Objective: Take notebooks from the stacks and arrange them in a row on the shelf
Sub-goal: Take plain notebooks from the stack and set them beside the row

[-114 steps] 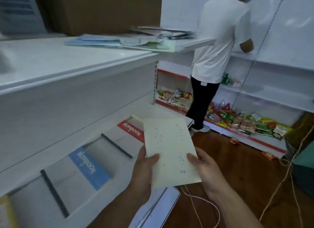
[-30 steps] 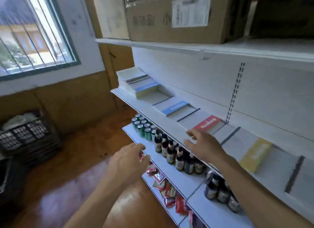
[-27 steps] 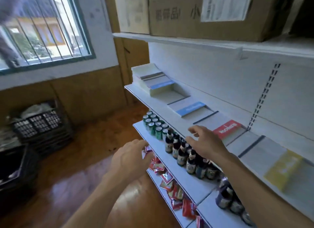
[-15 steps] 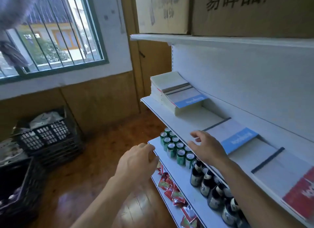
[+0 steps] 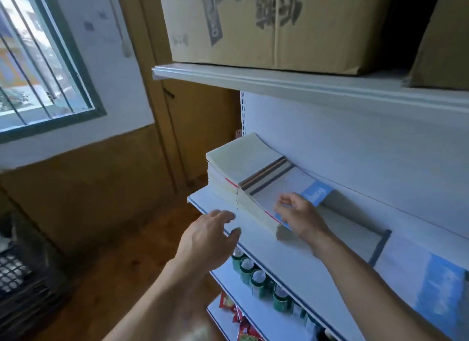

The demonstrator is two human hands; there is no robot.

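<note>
Loosely spread, right hand (image 5: 300, 217) touches the notebook stack (image 5: 243, 163); left hand (image 5: 210, 237) hovers relaxed, empty.

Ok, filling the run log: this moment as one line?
right hand: touching top notebook | left hand: open, beside shelf | nothing lifted yet

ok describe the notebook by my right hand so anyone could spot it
On the white shelf below the cardboard box, two stacks sit at the left end. The grey notebook tops the lower stack by the right hand; its blue band sets it apart from the cream cover.
</note>
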